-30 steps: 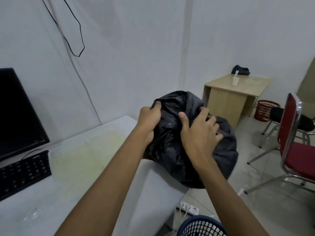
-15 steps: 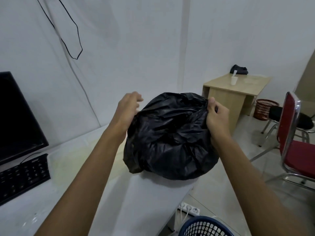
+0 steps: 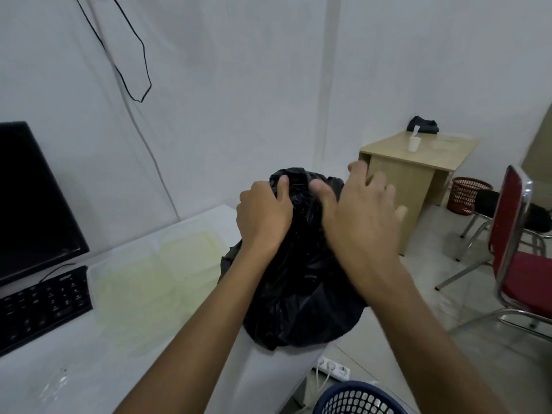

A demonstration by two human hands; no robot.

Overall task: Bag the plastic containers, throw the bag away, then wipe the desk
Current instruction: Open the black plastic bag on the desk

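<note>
Evidently bagging is done: the bag [image 3: 301, 282] sits at the desk's [image 3: 155, 297] right edge, left hand [image 3: 263, 216] gripping its neck, right hand [image 3: 363, 218] spread open; disposal and wiping remain.

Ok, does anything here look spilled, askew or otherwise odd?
Yes. The white desk has a pale yellowish stain between the keyboard and the black bag, like a dried spill. The bag sits at the desk's far corner, bulging past the edge.
</note>
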